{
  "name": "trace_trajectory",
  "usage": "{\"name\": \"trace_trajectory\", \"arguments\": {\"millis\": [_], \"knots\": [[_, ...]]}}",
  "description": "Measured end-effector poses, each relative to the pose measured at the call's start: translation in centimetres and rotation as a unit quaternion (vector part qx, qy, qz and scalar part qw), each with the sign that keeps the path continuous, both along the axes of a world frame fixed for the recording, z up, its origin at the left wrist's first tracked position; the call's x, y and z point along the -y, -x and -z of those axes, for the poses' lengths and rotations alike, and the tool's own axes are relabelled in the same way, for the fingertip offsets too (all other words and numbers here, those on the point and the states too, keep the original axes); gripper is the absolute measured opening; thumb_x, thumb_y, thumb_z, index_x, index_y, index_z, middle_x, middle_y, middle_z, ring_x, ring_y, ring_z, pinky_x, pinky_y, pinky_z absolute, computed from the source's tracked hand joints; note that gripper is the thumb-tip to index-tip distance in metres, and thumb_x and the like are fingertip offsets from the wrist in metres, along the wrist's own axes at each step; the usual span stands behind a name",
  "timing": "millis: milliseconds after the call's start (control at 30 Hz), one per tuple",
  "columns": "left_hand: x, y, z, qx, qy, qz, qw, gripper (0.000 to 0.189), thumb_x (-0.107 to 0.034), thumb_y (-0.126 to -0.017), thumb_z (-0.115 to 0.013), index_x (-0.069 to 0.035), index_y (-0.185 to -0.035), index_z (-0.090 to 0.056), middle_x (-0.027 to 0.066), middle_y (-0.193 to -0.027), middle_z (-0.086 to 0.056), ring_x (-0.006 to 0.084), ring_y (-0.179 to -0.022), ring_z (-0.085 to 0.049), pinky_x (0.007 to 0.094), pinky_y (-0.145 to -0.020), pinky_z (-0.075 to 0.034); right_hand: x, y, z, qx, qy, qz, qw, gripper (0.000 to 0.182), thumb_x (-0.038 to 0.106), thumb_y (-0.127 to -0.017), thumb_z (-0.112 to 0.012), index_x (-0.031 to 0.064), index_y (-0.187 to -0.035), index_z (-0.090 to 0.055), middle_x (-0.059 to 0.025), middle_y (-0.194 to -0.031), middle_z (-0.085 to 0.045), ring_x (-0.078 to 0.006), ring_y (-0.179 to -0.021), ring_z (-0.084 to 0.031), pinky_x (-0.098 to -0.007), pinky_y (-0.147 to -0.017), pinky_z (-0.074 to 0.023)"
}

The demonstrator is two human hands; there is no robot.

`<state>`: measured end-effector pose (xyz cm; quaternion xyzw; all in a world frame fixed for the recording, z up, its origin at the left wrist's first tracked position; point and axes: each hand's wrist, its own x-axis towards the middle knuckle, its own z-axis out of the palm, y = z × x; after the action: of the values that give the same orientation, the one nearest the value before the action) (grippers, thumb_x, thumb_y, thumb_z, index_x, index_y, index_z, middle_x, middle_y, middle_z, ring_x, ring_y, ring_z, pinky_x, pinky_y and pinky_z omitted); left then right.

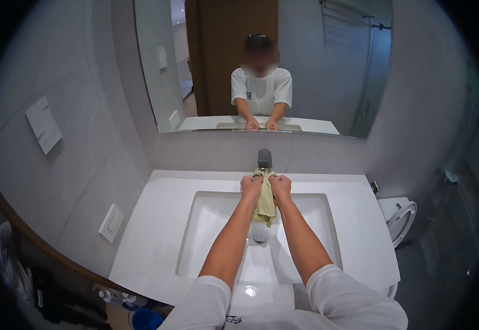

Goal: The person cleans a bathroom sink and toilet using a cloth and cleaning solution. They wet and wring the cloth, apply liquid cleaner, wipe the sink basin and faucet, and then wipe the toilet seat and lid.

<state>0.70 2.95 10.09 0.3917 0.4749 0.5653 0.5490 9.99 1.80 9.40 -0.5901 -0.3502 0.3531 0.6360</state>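
Note:
A yellow-green cloth (266, 202) hangs between my two fists, over the back part of a white rectangular sink basin (206, 231). My left hand (250, 185) grips its left side near the top, and my right hand (281, 187) grips the right side. The top of the cloth reaches up to the dark grey faucet (265, 159), just under its outlet. Whether water is running cannot be told. Below the cloth's lower end, the round metal drain stopper (260, 236) shows in the basin.
A white countertop (152, 231) surrounds the basin. The wall mirror (317, 74) above reflects a person. Wall switches (43, 125) and an outlet plate (111, 223) are at left. A toilet (400, 218) stands at right. A blue bucket (146, 319) and bottles (117, 297) sit low at left.

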Motion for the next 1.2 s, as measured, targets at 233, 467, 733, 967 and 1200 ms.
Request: {"name": "trace_trajectory", "arguments": {"millis": [233,467,733,967,1200], "knots": [[3.4,0.4,-0.5,-0.002,0.0,-0.058,0.998,0.027,-0.003,-0.068,-0.059,0.007,-0.091,-0.049,0.012,-0.08,-0.056,0.0164,-0.066,-0.056,0.0279,-0.056,-0.046,3.7,1.0,-1.2,0.037,-0.018,0.012,0.999,0.012,0.009,-0.063,-0.059,0.0005,-0.06,-0.05,-0.0057,-0.056,-0.05,-0.0123,-0.051,-0.045,-0.0277,-0.048,-0.0379],[7.1,2.8,0.3,0.03,0.064,0.046,0.996,0.021,-0.003,-0.074,-0.055,0.004,-0.094,-0.048,0.0113,-0.084,-0.056,0.0178,-0.071,-0.057,0.0294,-0.062,-0.048,7.9,0.2,-0.5,-0.046,-0.025,-0.099,0.994,0.005,0.004,-0.065,-0.058,0.002,-0.065,-0.053,-0.0029,-0.06,-0.052,-0.0109,-0.053,-0.047,-0.0246,-0.049,-0.0391],[11.3,8.5,-5.0,0.314,-0.039,0.266,0.91,0.031,-0.015,-0.086,-0.037,-0.004,-0.114,-0.041,0.011,-0.107,-0.051,0.0212,-0.095,-0.052,0.034,-0.085,-0.042,13.6,-4.5,-6.4,-0.363,-0.236,-0.189,0.881,0.022,0.005,-0.076,-0.056,0.0024,-0.097,-0.048,-0.0038,-0.085,-0.055,-0.0126,-0.071,-0.055,-0.0243,-0.06,-0.0477],[15.1,6.5,-0.2,0.186,0.045,0.347,0.918,0.034,-0.021,-0.08,-0.054,-0.007,-0.11,-0.047,0.0064,-0.103,-0.054,0.0165,-0.094,-0.053,0.032,-0.079,-0.045,12.9,-4.8,1.6,-0.428,-0.177,-0.169,0.87,0.017,0.013,-0.083,-0.048,0.0034,-0.096,-0.05,-0.0055,-0.09,-0.056,-0.0176,-0.082,-0.056,-0.0297,-0.07,-0.0482],[9.8,7.9,-2.6,0.27,-0.044,0.223,0.936,0.036,-0.028,-0.083,-0.047,-0.006,-0.111,-0.044,0.0079,-0.109,-0.051,0.0194,-0.098,-0.051,0.0353,-0.083,-0.045,11.0,-4.1,-4.7,0.015,-0.253,-0.09,0.963,0.012,0.008,-0.077,-0.054,0.0009,-0.086,-0.057,-0.005,-0.088,-0.057,-0.0183,-0.084,-0.053,-0.0311,-0.075,-0.0421]]}}
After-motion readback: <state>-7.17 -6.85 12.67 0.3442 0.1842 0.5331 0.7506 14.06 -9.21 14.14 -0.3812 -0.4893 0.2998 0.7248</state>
